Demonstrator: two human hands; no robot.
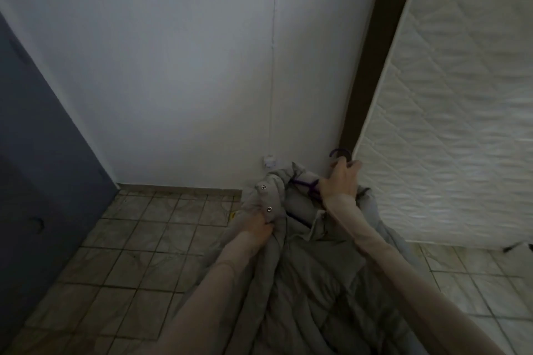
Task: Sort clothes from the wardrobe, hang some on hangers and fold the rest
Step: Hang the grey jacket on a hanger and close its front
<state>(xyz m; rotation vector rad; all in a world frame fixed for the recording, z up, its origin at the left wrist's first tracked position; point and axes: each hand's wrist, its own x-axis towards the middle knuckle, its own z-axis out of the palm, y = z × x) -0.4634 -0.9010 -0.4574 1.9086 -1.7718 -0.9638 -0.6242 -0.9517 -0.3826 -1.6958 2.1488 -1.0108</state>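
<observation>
A grey padded jacket [302, 268] with metal snap buttons hangs in front of me, low in the middle of the view. My left hand [259, 229] grips the jacket's front edge just below two snaps. A purple hanger [305, 185] sits inside the collar, its hook sticking up above my right hand [341, 179]. That hand holds the hanger near its neck, fingers curled round it. Most of the hanger is hidden by the fabric.
A white wall [202, 66] faces me, with a small socket [269, 161] near the floor. A white quilted mattress [461, 124] leans upright on the right. A dark blue-grey door or panel [43, 153] stands at the left. Beige floor tiles [144, 253] lie below.
</observation>
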